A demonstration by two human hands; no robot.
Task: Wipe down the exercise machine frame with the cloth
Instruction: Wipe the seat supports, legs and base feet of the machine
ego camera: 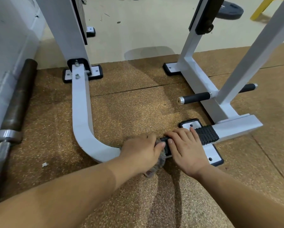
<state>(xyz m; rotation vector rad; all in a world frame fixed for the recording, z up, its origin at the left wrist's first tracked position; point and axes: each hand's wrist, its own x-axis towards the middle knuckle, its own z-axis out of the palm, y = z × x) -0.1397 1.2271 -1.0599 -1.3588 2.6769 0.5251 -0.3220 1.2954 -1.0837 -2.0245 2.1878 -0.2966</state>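
The white exercise machine frame (81,112) curves along the floor from a bolted foot at the back to a black ribbed step pad (207,134) at the front right. My left hand (141,150) grips a grey-brown cloth (160,159) against the end of the curved bar, with most of the cloth hidden under the hand. My right hand (185,145) lies flat with straight fingers across the black ribbed pad, just right of the cloth.
A barbell (16,109) lies along the wall on the left. A black-gripped peg (195,97) sticks out from the right upright. A white foot plate (212,155) sits beside my right hand. A weight plate (230,10) lies on the far floor. Brown speckled mat covers the ground.
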